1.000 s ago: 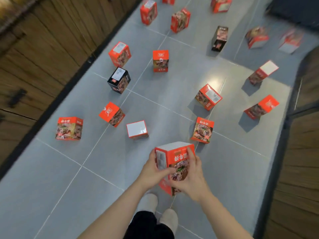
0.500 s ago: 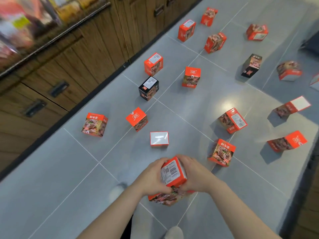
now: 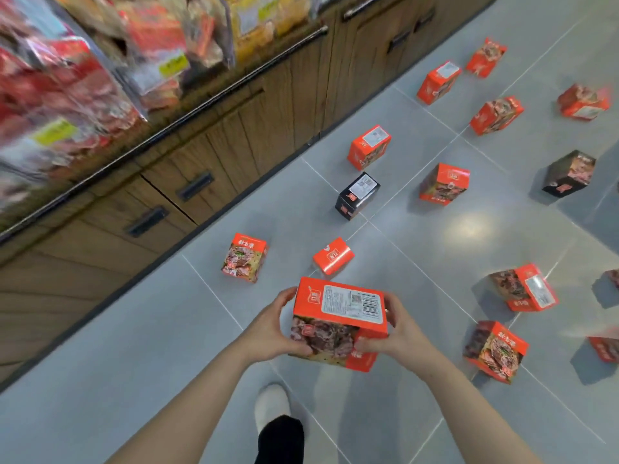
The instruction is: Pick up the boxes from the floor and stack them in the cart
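Held box gripped between both hands above floor, white label face up, picture side toward camera. Left hand curled round box's left end; right hand curled round right end, thumb on near face. Other boxes scattered on grey tiles: orange box just beyond held one, pictured box to left, black box farther off, second black box at right. Wooden cabinets along left, blurred packets above. White shoe seen below. Cart not seen.
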The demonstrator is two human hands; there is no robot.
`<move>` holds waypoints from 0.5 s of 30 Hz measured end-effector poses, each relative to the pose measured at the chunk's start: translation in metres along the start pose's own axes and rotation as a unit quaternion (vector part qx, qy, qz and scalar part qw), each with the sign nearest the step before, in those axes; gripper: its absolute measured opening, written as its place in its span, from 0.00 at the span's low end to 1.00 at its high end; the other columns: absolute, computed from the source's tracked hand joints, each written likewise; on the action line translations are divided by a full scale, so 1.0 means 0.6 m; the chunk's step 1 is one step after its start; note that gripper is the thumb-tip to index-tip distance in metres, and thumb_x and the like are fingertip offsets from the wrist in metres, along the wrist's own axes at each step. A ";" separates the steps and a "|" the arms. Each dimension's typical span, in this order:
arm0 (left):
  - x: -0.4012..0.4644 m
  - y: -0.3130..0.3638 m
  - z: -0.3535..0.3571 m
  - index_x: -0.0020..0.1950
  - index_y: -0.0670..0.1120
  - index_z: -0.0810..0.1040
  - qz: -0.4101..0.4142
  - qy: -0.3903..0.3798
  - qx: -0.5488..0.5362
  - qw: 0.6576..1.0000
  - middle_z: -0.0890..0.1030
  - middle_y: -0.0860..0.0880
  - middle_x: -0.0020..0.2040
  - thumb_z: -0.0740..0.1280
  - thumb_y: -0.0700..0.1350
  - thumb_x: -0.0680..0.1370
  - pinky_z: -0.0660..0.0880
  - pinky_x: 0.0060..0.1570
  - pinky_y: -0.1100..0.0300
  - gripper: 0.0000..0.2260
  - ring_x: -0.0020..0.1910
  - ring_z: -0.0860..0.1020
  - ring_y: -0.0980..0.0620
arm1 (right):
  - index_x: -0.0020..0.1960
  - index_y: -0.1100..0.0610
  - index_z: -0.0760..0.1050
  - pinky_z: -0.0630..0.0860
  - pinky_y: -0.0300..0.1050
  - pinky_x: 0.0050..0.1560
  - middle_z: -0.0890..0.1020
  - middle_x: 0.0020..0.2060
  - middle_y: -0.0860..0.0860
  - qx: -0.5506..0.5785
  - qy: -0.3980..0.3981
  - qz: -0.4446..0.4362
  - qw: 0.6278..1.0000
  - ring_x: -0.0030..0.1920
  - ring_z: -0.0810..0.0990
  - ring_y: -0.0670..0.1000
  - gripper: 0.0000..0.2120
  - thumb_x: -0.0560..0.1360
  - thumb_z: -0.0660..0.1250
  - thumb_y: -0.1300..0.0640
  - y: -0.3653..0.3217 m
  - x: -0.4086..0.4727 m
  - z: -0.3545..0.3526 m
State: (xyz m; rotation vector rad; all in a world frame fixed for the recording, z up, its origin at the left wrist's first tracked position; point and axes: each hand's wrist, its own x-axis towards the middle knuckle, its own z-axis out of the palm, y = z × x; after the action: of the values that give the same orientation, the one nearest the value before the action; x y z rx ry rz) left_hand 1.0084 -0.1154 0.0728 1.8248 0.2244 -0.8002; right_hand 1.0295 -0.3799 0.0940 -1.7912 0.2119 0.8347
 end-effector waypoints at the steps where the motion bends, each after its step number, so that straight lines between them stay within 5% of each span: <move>1: 0.007 -0.003 -0.016 0.70 0.59 0.60 -0.002 -0.010 -0.021 1.000 0.73 0.60 0.63 0.81 0.41 0.62 0.71 0.50 0.74 0.44 0.58 0.73 0.69 | 0.62 0.45 0.67 0.79 0.43 0.49 0.79 0.55 0.46 0.006 -0.004 0.005 1.000 0.55 0.78 0.42 0.43 0.50 0.80 0.54 -0.010 0.014 0.007; 4: 0.029 -0.018 -0.050 0.67 0.59 0.63 -0.006 0.005 -0.039 0.999 0.76 0.58 0.60 0.81 0.37 0.61 0.69 0.43 0.80 0.42 0.55 0.72 0.73 | 0.64 0.46 0.66 0.79 0.45 0.52 0.79 0.55 0.44 -0.004 -0.033 0.006 0.999 0.56 0.78 0.42 0.44 0.51 0.80 0.52 -0.035 0.057 0.022; 7: 0.045 -0.024 -0.072 0.64 0.59 0.66 -0.012 0.060 -0.058 0.996 0.76 0.55 0.58 0.82 0.36 0.58 0.75 0.49 0.69 0.42 0.58 0.76 0.60 | 0.68 0.47 0.63 0.79 0.45 0.54 0.77 0.57 0.44 -0.046 -0.049 0.014 0.998 0.56 0.78 0.42 0.46 0.55 0.81 0.53 -0.048 0.107 0.026; 9: 0.059 -0.020 -0.089 0.66 0.60 0.65 -0.015 0.100 -0.038 0.994 0.72 0.55 0.60 0.83 0.45 0.54 0.75 0.57 0.58 0.45 0.60 0.73 0.56 | 0.70 0.48 0.61 0.74 0.36 0.55 0.75 0.59 0.44 -0.083 -0.047 0.016 0.995 0.59 0.75 0.44 0.46 0.58 0.81 0.55 -0.055 0.142 0.018; 11: 0.075 -0.017 -0.108 0.69 0.58 0.62 -0.027 0.138 0.050 0.989 0.66 0.57 0.60 0.81 0.54 0.52 0.68 0.60 0.58 0.49 0.61 0.65 0.57 | 0.69 0.47 0.62 0.69 0.27 0.52 0.73 0.60 0.45 -0.128 -0.042 0.014 0.991 0.61 0.72 0.45 0.43 0.61 0.81 0.58 -0.060 0.173 0.002; 15: 0.114 -0.026 -0.138 0.72 0.54 0.58 -0.053 0.195 0.152 0.967 0.64 0.56 0.60 0.80 0.60 0.54 0.69 0.58 0.55 0.52 0.59 0.59 0.56 | 0.70 0.46 0.62 0.68 0.33 0.58 0.69 0.64 0.42 -0.279 -0.046 -0.016 0.959 0.65 0.69 0.46 0.43 0.58 0.73 0.40 -0.070 0.243 -0.041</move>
State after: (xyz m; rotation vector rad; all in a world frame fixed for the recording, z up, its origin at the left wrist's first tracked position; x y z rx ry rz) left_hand 1.0865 -0.0505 0.0346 2.2722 0.4774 -0.5625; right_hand 1.1694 -0.3492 0.0380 -2.2637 -0.1309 1.0189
